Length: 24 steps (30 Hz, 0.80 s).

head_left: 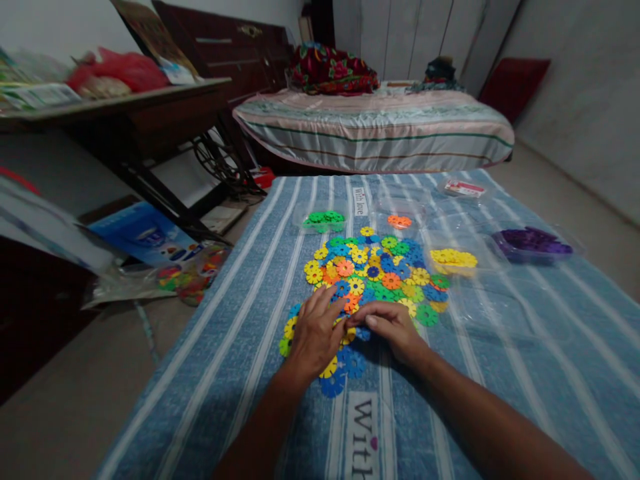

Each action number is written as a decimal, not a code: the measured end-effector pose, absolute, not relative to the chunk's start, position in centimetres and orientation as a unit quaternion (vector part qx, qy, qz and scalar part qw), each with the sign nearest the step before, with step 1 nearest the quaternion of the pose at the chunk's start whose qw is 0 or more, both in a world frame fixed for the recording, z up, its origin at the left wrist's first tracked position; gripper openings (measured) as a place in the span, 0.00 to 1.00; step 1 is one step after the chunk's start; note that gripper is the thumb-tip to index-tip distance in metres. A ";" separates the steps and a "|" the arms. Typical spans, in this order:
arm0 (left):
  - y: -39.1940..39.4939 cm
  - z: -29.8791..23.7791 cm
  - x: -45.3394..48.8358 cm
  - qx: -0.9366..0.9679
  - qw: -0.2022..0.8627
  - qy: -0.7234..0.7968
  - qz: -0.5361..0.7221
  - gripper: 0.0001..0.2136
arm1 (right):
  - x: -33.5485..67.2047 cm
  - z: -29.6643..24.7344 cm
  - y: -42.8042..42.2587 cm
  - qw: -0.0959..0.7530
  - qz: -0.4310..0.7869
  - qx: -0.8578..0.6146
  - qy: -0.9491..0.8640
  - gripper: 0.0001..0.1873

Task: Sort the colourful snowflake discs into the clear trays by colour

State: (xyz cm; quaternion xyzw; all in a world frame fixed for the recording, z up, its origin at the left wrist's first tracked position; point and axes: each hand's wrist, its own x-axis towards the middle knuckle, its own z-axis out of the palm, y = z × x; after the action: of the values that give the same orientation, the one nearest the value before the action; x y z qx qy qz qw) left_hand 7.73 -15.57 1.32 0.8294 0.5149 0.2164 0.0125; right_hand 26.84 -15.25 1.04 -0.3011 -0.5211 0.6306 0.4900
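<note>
A pile of notched, flower-shaped plastic discs [391, 281] in blue, yellow, green and orange lies spread on the cloth-covered table. My left hand [315, 331] rests palm down over the near left part of the pile, fingers stretched out and slightly apart. Close beside it, my right hand [395, 327] is curled, its index fingertip low among the discs near my left thumb. Whatever may be between its fingers is hidden. Near my wrists lie a dark blue disc [333, 385] and a few blue and yellow ones, partly covered by my left hand.
Behind the pile stand clear tubs holding green discs [325, 219], orange discs [399, 221], yellow discs [453, 259] and purple discs [533, 241]. A labelled clear container [465, 189] sits at the far edge. Beyond are a bed [375, 130] and a sewing-machine table [150, 100].
</note>
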 end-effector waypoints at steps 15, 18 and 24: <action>-13.1 1.0 6.1 0.785 -0.031 0.573 0.233 0.14 | 26.1 2.1 -17.4 0.396 0.108 -0.265 -0.872 0.11; -13.2 0.7 4.8 0.778 -0.036 0.575 0.250 0.14 | 23.2 1.9 -19.1 0.283 0.098 -0.184 -0.936 0.13; -12.8 0.1 2.6 0.762 -0.025 0.588 0.270 0.14 | 21.6 0.1 -18.3 0.258 0.020 -0.274 -0.926 0.09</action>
State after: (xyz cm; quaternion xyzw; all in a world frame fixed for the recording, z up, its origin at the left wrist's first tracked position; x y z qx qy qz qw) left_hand 2.63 -12.77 0.05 0.7618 0.5883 0.2702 -0.0246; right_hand 21.60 -18.28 0.08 -0.2745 -0.9260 0.0199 0.2584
